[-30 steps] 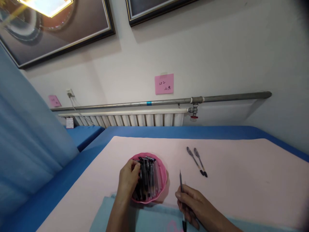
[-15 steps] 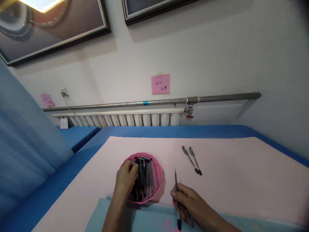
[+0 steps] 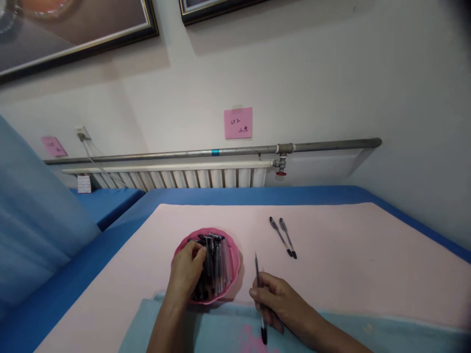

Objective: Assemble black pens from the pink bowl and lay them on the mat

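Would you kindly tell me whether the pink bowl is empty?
Not empty: the bowl holds many pens; the left hand covers part.

- Pen (image 3: 256, 272): see-through plastic, glossy
- Bowl (image 3: 236, 260): smooth plastic — a soft sheen
- Towel (image 3: 217, 326): soft-looking matt cloth
- Sheet (image 3: 331, 264): smooth, matt
- Pipe (image 3: 243, 151): metal — dull, a bit rough
- Note (image 3: 238, 125): matt paper
- Curtain (image 3: 33, 220): smooth cloth
- Wall (image 3: 312, 78): smooth, matt
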Demonstrator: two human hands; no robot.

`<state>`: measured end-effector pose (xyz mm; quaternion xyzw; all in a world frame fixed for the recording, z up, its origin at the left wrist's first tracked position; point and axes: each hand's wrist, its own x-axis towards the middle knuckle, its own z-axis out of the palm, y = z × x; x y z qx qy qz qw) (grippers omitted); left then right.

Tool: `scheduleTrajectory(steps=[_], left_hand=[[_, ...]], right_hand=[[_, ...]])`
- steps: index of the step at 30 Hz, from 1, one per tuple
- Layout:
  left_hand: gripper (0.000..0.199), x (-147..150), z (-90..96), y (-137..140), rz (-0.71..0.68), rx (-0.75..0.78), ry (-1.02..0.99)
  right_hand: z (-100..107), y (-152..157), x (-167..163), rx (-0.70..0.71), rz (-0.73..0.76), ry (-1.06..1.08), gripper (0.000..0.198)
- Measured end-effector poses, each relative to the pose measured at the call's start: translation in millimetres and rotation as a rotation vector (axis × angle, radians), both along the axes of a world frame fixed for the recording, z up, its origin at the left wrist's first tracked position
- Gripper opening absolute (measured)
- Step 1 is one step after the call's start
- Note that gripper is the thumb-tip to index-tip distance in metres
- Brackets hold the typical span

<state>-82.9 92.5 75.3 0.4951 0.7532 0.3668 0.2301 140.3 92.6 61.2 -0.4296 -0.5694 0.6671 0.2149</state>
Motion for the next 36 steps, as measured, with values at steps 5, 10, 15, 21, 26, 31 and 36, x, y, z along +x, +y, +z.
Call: scheduleTrajectory(steps=[5, 10, 15, 21, 26, 31, 36], left_hand=[[0.019, 1, 1.8, -1, -0.011, -0.031, 0.016], [0.019, 4, 3.0, -2, -0.024, -0.055, 0.042], [0.019, 3, 5.3, -2, -0.025, -0.073, 0.052], [0.020, 2, 6.4, -2, -0.025, -0.075, 0.040], [0.020, -5, -0.1, -2, -0.022, -0.042, 0.008], [0.019, -12, -1.0, -2, 0.048, 0.029, -0.020], [0.017, -15, 1.7, -1, 0.126, 0.021, 0.019]], right_hand=[[1, -1, 0, 0.018, 0.008, -0.009, 0.018], [2, -1, -1, 0.014, 0.000, 0.013, 0.018], [6, -2, -1, -0.005, 0.007, 0.024, 0.018], [3, -1, 0, -0.003, 0.013, 0.018, 0.018], [2, -1, 0, -0.010, 0.009, 0.028, 0.017], [2, -1, 0, 0.010, 0.021, 0.018, 0.020], [4, 0, 0, 0.008, 0.022, -0.006, 0.021]])
